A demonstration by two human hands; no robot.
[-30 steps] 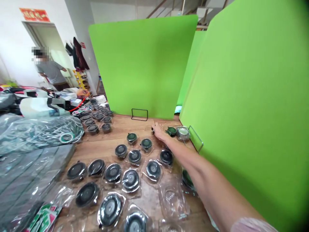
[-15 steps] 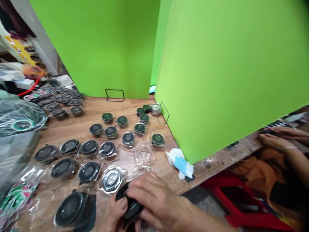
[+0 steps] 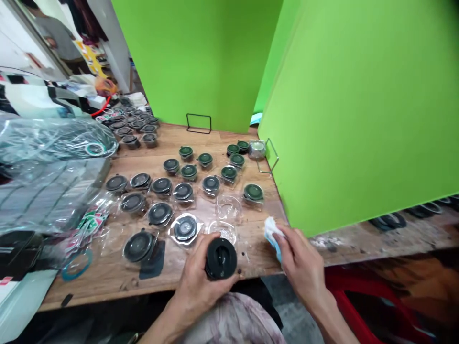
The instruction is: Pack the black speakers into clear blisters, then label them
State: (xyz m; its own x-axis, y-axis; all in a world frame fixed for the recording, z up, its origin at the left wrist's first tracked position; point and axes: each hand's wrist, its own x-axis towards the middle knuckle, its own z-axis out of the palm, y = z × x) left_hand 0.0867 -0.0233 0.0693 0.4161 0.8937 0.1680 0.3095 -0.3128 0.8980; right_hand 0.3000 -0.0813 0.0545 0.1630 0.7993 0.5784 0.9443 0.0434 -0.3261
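Observation:
My left hand (image 3: 198,279) is closed around a round black disc-shaped part (image 3: 221,258), held at the near edge of the wooden table (image 3: 107,277). My right hand (image 3: 301,263) rests to the right of it, fingers pinched on a crumpled white and blue cloth (image 3: 271,231) beside the green divider panel (image 3: 358,110). Several round black and green parts in clear plastic shells (image 3: 185,228) lie in rows on the table ahead. Two empty clear shells (image 3: 228,209) sit just beyond the held part.
Clear plastic bags (image 3: 53,143) and green-red printed cards (image 3: 88,222) pile up at the left. A second green panel (image 3: 193,57) on a wire stand (image 3: 199,123) closes the back. Another person (image 3: 53,33) stands far left. A red stool (image 3: 358,296) is below right.
My right hand pulled back from the far parts, joined the left on the black part, then let go and moved right to the cloth. The view swung back and forth.

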